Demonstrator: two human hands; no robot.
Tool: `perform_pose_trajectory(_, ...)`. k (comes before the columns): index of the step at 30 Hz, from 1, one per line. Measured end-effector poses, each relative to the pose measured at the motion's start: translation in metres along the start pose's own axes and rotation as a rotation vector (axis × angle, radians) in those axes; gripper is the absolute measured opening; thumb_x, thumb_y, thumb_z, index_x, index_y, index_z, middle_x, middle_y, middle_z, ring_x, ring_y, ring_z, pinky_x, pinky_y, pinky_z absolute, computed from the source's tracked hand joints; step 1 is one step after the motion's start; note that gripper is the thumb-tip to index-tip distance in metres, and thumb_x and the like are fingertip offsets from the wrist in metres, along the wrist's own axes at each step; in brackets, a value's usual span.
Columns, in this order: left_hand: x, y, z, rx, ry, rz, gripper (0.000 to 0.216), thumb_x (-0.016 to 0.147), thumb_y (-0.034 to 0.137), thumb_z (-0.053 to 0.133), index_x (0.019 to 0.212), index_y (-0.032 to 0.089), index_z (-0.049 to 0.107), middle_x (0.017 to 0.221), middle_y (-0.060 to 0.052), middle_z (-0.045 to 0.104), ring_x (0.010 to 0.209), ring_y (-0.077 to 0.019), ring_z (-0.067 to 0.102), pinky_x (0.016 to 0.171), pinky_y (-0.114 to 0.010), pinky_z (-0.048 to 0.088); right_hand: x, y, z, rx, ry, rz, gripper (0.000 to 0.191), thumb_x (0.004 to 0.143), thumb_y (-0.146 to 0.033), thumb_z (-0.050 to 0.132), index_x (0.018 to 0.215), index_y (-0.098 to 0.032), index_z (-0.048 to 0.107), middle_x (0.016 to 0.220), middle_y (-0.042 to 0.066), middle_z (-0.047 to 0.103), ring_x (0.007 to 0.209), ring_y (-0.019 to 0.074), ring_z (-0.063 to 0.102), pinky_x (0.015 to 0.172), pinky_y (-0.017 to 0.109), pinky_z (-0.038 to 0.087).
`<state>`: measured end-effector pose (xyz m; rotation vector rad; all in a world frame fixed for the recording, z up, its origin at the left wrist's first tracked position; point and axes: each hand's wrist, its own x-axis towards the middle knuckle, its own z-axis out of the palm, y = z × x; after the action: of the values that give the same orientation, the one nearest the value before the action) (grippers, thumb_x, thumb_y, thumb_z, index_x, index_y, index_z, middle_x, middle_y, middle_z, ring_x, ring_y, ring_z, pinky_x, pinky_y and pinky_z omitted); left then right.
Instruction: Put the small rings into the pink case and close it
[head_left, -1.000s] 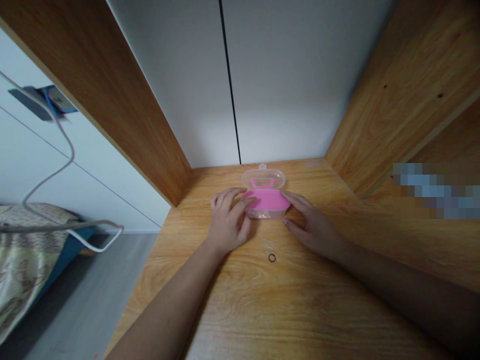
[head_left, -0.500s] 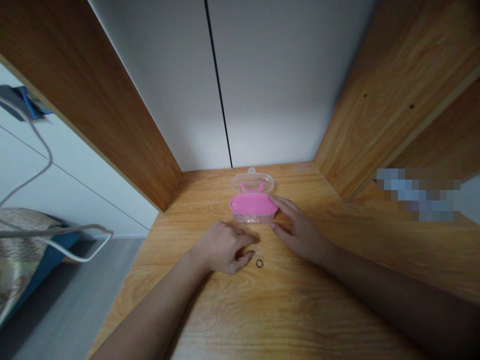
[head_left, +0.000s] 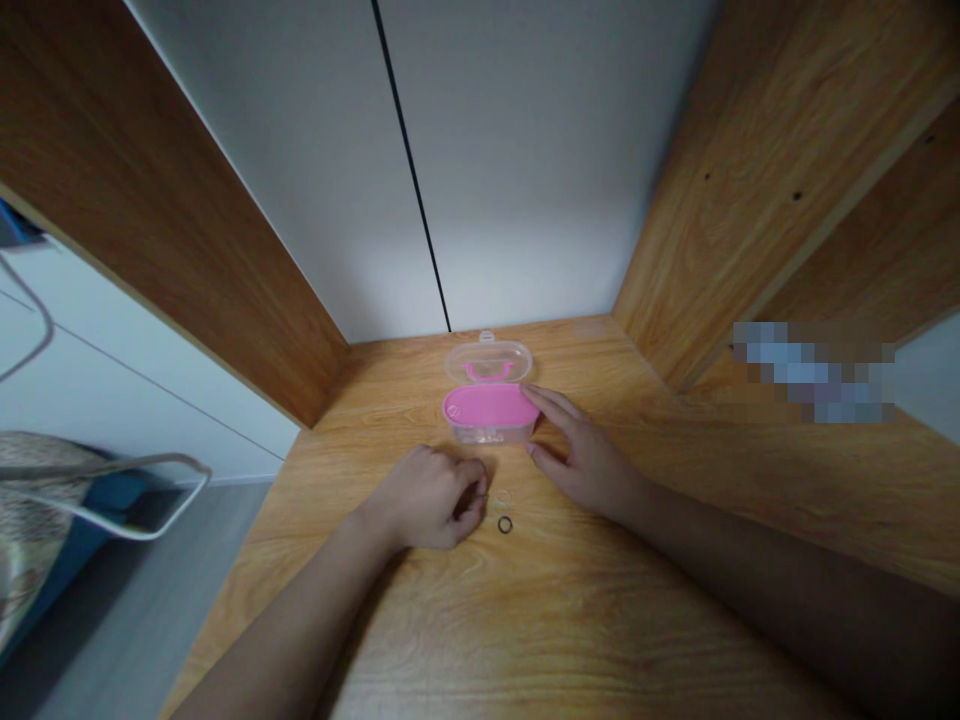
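Observation:
A small clear plastic box (head_left: 491, 434) with a pink inner lid (head_left: 491, 405) stands on the wooden surface. Its clear outer cover (head_left: 456, 364), fitted with a pink handle (head_left: 489, 376), is swung back behind it. My right hand (head_left: 576, 455) holds the box's right end, fingers at the pink lid's edge and thumb by the front corner. My left hand (head_left: 439, 497) is closed in front of the box, thumb and index finger curled together; whatever they may pinch is hidden. Just right of those fingertips lie a thin clear ring (head_left: 503, 491) and a small black ring (head_left: 505, 516).
Wooden panels rise at the left (head_left: 225, 230) and right (head_left: 675, 230), with a white back wall (head_left: 525, 180) between them. A pale cable loop (head_left: 172, 530) hangs at left, over the grey floor. A blurred-out patch (head_left: 814, 372) covers something at right.
My left hand has drawn back a little to the left, its index finger curling in, so the clear ring shows more fully. My right hand stays at the box. The view has shifted slightly.

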<state>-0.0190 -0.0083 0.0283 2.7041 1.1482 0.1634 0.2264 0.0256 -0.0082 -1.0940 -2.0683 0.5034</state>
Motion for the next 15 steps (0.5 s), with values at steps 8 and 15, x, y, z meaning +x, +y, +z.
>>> perform_pose_trajectory(8, 0.0003, 0.0008, -0.0001, 0.021, 0.007, -0.012, 0.007, 0.081, 0.026, 0.054, 0.084, 0.023, 0.06, 0.062, 0.001, 0.066, 0.053, -0.0174, 0.062, 0.054, -0.028, 0.038, -0.0004, 0.0006, 0.0011, -0.012, 0.003, -0.013, 0.07, 0.086, -0.016, 0.057, 0.153, -0.027, 0.039, 0.152, 0.011, 0.047, 0.14, 0.0291, 0.047, 0.118, 0.053, 0.039)
perform_pose_trajectory(15, -0.0003, -0.0003, -0.003, 0.027, -0.019, 0.003, 0.013, 0.08, 0.025, 0.055, 0.092, 0.023, 0.058, 0.064, 0.0, 0.066, 0.056, -0.0189, 0.063, 0.056, -0.029, 0.041, -0.002, 0.0034, 0.002, -0.011, -0.002, -0.01, 0.07, 0.086, -0.017, 0.057, 0.153, -0.027, 0.038, 0.154, 0.009, 0.046, 0.14, 0.0287, 0.046, 0.119, 0.053, 0.038)
